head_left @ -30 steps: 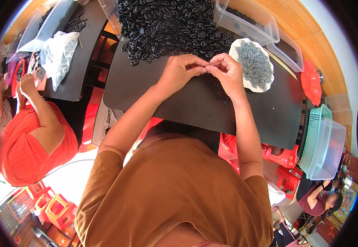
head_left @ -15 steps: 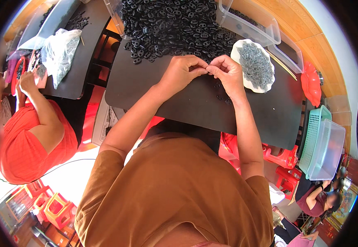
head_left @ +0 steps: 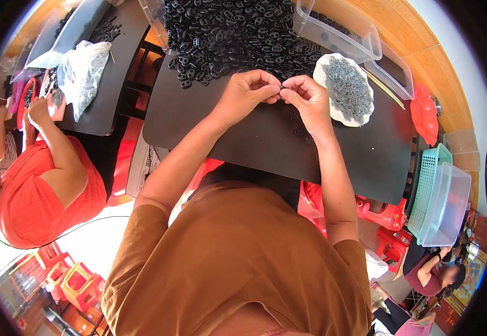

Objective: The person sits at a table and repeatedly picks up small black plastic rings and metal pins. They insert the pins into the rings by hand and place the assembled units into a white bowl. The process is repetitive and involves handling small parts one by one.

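Note:
My left hand [head_left: 247, 94] and my right hand [head_left: 306, 96] meet fingertip to fingertip over the black table [head_left: 243, 134]. Together they pinch a small black part [head_left: 281, 92], too small to make out. Just beyond the hands lies a big heap of black ring-shaped parts [head_left: 238, 33]. To the right of my right hand stands a white dish [head_left: 346, 89] filled with small grey metal pieces. A few loose black parts [head_left: 302, 133] lie on the table near my right wrist.
Clear plastic bins [head_left: 344, 31] stand at the back right, with a red tray [head_left: 422, 115] and teal and clear baskets [head_left: 442, 196] further right. At the left a person in red [head_left: 42, 185] works at another dark table [head_left: 95, 73] with a plastic bag [head_left: 81, 70]. Red stools [head_left: 386, 215] sit below.
My two hands stay joined over the table, with only small finger movements. The person in red has shifted a hand a little at the other table.

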Available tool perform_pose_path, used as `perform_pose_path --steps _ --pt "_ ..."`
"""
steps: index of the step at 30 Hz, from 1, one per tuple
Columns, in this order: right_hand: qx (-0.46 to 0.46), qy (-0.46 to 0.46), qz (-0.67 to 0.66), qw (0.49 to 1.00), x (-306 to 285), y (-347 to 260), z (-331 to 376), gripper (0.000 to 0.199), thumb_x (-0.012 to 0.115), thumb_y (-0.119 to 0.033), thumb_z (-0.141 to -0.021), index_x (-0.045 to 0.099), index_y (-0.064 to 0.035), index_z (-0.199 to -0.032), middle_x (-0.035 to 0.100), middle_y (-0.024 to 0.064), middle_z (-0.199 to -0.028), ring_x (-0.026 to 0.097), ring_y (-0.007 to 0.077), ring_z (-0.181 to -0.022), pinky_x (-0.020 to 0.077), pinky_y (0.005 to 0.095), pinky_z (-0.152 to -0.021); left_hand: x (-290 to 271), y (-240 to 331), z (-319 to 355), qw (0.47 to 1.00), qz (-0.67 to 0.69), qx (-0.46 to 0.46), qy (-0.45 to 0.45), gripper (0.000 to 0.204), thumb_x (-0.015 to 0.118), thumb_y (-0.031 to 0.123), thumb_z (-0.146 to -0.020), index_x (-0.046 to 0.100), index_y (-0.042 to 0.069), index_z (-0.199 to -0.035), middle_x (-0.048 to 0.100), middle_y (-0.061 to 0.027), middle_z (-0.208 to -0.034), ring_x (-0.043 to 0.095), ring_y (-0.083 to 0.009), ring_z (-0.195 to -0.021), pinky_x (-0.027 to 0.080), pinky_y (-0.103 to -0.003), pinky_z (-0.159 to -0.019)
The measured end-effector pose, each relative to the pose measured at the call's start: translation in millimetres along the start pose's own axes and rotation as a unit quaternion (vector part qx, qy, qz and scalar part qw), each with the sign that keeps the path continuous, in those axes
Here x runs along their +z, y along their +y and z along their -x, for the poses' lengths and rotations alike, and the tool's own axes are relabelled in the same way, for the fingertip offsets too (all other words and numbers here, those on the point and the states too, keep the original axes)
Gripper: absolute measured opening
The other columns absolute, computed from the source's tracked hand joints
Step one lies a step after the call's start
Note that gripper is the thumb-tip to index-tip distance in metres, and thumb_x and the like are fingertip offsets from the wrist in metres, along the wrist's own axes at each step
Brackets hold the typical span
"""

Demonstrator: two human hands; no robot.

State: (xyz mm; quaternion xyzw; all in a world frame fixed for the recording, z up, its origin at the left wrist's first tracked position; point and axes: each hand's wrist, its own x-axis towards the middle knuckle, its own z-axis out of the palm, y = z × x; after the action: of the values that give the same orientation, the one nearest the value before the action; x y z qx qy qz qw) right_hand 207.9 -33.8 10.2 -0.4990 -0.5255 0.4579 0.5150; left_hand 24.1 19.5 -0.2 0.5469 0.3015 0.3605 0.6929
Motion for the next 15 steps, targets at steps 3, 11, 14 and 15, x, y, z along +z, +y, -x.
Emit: perform_pose_path --steps 3,11,14,15 --pt "-0.004 0.018 0.000 1.000 -2.2 -5.4 0.2 0.012 0.071 0.000 -0.088 0.068 -0.0017 -0.099 0.067 -0.0001 -0.086 0.061 0.0060 -0.077 0.0500 0.0209 -0.070 -1.3 -0.4 -0.9 1.000 0.022 0.004 -0.002 0.013 0.067 0.010 -0.095 0.067 -0.001 -0.101 0.069 -0.0044 -0.093 0.068 -0.0117 -0.085 0.057 -0.024 -0.078" --pt "-0.004 0.015 0.023 1.000 -2.5 -5.8 1.2 0.012 0.069 0.001 -0.089 0.068 -0.0005 -0.101 0.067 0.0005 -0.087 0.062 0.0061 -0.079 0.0504 0.0211 -0.071 -4.2 6.4 0.1 0.998 -0.054 0.006 0.012 0.014 0.066 0.011 -0.095 0.067 -0.002 -0.101 0.069 -0.0059 -0.093 0.069 -0.0117 -0.085 0.057 -0.023 -0.077" --pt "-0.010 0.008 0.024 1.000 -2.1 -4.2 1.5 0.012 0.069 0.001 -0.089 0.068 -0.0007 -0.101 0.068 0.0010 -0.088 0.062 0.0059 -0.080 0.0504 0.0211 -0.072 -3.8 7.5 -0.1 0.997 -0.072 0.005 0.010 0.014 0.066 0.010 -0.095 0.067 -0.003 -0.101 0.070 -0.0063 -0.093 0.069 -0.0118 -0.086 0.057 -0.024 -0.078" --pt "-0.015 0.007 0.018 1.000 -1.8 -3.1 1.5 0.012 0.069 0.001 -0.089 0.068 -0.0008 -0.101 0.068 0.0011 -0.088 0.062 0.0059 -0.081 0.0504 0.0211 -0.073 -3.9 7.3 -0.1 0.997 -0.077 0.005 0.009 0.014 0.066 0.010 -0.095 0.067 -0.003 -0.101 0.070 -0.0064 -0.093 0.069 -0.0119 -0.085 0.057 -0.024 -0.078"
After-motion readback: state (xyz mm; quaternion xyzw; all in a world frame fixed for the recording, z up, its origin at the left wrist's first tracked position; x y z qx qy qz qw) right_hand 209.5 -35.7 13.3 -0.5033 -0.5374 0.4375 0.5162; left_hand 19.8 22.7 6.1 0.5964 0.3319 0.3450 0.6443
